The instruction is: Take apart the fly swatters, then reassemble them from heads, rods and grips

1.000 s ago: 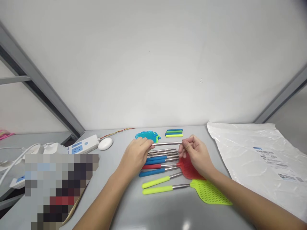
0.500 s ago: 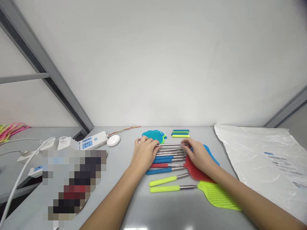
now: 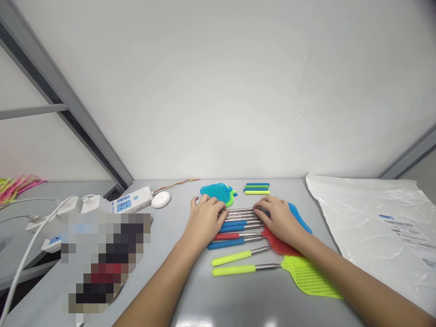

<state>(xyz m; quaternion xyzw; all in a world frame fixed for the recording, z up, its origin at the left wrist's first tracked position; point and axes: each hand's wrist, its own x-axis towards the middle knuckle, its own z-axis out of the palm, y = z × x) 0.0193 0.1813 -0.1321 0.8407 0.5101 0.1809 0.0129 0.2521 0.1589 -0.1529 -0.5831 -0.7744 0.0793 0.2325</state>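
My left hand (image 3: 206,218) lies at the left end of a row of thin metal rods (image 3: 241,213), fingers curled around their ends. At the right end, my right hand (image 3: 277,217) has its thumb and fingertips on the same rods. Below them are fly swatters with blue handles (image 3: 233,227), a red handle (image 3: 227,236) and yellow-green handles (image 3: 233,270). A red swatter head (image 3: 277,243) and a blue one (image 3: 299,218) are partly hidden by my right hand and forearm. The nearest swatter has a yellow-green head (image 3: 311,277).
Teal swatter heads (image 3: 217,192) lie behind my left hand, and short coloured grips (image 3: 256,189) lie further back. A white plastic mailer (image 3: 371,227) covers the right side. Power strips (image 3: 131,202), a white round device (image 3: 161,199) and a pixelated object (image 3: 112,259) are on the left.
The metal rod held between my hands has come down toward me and now lies against the other rods. My right hand has shifted slightly left.
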